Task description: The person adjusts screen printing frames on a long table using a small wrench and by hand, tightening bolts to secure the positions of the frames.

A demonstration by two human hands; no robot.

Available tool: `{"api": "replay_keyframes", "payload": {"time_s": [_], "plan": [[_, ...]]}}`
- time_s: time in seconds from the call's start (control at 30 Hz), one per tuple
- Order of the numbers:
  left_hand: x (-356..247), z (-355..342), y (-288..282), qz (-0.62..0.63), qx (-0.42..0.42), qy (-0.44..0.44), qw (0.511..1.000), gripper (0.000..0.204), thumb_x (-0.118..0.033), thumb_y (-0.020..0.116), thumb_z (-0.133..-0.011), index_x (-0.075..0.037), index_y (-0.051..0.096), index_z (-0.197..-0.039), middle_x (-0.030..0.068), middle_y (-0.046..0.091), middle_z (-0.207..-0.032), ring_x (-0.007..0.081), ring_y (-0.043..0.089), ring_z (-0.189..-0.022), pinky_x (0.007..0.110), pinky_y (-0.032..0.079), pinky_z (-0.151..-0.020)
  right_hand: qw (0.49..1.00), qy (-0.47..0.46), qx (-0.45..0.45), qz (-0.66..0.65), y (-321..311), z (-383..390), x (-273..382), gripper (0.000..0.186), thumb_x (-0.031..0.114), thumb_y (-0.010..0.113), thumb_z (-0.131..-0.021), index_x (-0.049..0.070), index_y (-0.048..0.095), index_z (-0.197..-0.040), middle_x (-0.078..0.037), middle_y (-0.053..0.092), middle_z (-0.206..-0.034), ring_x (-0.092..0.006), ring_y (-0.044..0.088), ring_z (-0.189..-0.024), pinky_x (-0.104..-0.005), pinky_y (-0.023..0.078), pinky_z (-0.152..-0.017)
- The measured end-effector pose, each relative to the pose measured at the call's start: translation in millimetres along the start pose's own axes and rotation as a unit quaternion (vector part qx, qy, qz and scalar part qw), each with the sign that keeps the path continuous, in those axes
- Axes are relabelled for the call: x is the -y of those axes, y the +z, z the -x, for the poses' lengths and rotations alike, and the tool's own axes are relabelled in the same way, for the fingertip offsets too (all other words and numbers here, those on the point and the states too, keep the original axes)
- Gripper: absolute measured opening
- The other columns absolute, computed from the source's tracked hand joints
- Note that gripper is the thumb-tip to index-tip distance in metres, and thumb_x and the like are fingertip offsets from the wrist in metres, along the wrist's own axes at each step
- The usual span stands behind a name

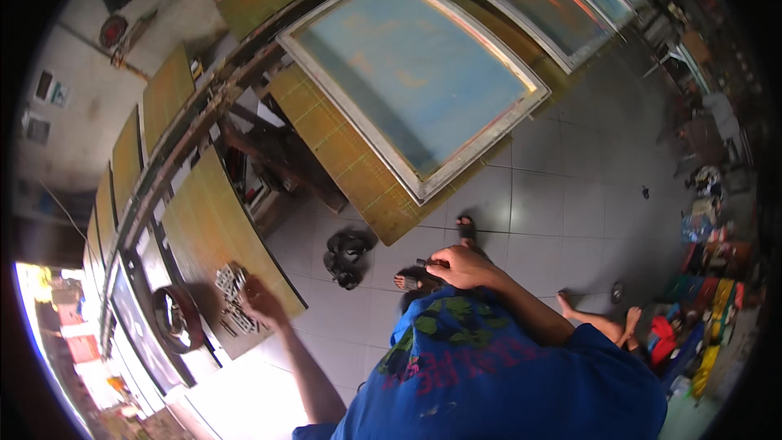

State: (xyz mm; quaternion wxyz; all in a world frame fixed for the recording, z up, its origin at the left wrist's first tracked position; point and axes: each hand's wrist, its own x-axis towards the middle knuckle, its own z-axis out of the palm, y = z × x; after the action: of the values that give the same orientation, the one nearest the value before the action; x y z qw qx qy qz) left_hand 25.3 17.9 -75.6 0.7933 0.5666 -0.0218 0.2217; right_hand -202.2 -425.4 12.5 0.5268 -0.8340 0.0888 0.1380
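Observation:
My left hand (261,303) is at a heap of small grey metal-looking pieces (232,285) on a yellowish board at the left. Its fingers are partly hidden and blurred, so whether it holds any piece is unclear. Close to my body, over the floor, my right hand (463,267) is closed in a pinch. A small dark piece (422,262) sticks out from its fingertips; its kind is too small to make out. Beside the heap stands a round brown open container (192,324) with small things inside.
A large framed mesh screen (407,65) rests on a yellowish board (326,155) ahead, with more frames (554,8) behind. Dark slippers (349,257) lie on the tiled floor. At right, another person's bare legs (599,319) stretch out near piled coloured goods (709,326).

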Motion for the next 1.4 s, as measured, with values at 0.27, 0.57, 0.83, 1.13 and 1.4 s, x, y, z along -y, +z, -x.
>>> {"api": "replay_keyframes", "payload": {"time_s": [0.27,0.57,0.83,1.13,1.4], "plan": [[-64,236,332,-0.155,0.510,-0.230,0.814,0.045,-0.023,0.064,-0.098,0.004,0.058,-0.133,0.0164,0.071,-0.113,0.0198,0.065,-0.104,0.035,0.050,-0.094,0.952,0.028,-0.163,-0.259,-80,44,-1,0.027,0.021,0.062,-0.098,-0.006,0.065,-0.096,-0.009,0.067,-0.079,-0.0152,0.066,-0.073,-0.0286,0.053,-0.067],[-21,408,496,-0.049,0.598,-0.421,0.681,0.046,-0.040,0.045,-0.107,0.003,0.053,-0.123,0.0067,0.060,-0.099,0.0139,0.060,-0.087,0.029,0.051,-0.079,0.936,0.101,-0.325,-0.095,-222,136,-128,0.032,0.027,0.078,-0.084,-0.003,0.073,-0.095,-0.014,0.063,-0.091,-0.0286,0.064,-0.079,-0.0390,0.051,-0.070],[3,438,579,-0.091,0.540,-0.424,0.722,0.058,-0.048,0.037,-0.108,0.003,0.063,-0.108,-0.0013,0.046,-0.066,0.0075,0.044,-0.056,0.024,0.040,-0.056,0.951,0.103,-0.289,-0.028,-353,114,-178,0.038,0.041,0.068,-0.091,0.003,0.070,-0.098,-0.016,0.063,-0.083,-0.0346,0.063,-0.077,-0.0429,0.050,-0.072],[18,415,665,-0.152,0.497,-0.371,0.770,0.051,-0.038,0.039,-0.109,0.004,0.067,-0.109,-0.0030,0.041,-0.062,0.0070,0.040,-0.057,0.025,0.037,-0.056,0.843,-0.170,-0.290,0.421,-474,-80,-228,0.034,0.013,0.054,-0.093,0.001,0.061,-0.124,-0.012,0.061,-0.131,-0.0294,0.055,-0.122,-0.0420,0.046,-0.100],[27,376,760,-0.116,0.462,-0.350,0.807,0.047,-0.031,0.036,-0.110,0.008,0.062,-0.114,-0.0040,0.039,-0.066,0.0063,0.037,-0.061,0.025,0.036,-0.056,0.805,-0.185,-0.183,0.533,-513,-173,-223,0.026,0.012,0.064,-0.084,0.001,0.065,-0.107,-0.017,0.067,-0.108,-0.0311,0.060,-0.113,-0.0471,0.043,-0.100]]}}
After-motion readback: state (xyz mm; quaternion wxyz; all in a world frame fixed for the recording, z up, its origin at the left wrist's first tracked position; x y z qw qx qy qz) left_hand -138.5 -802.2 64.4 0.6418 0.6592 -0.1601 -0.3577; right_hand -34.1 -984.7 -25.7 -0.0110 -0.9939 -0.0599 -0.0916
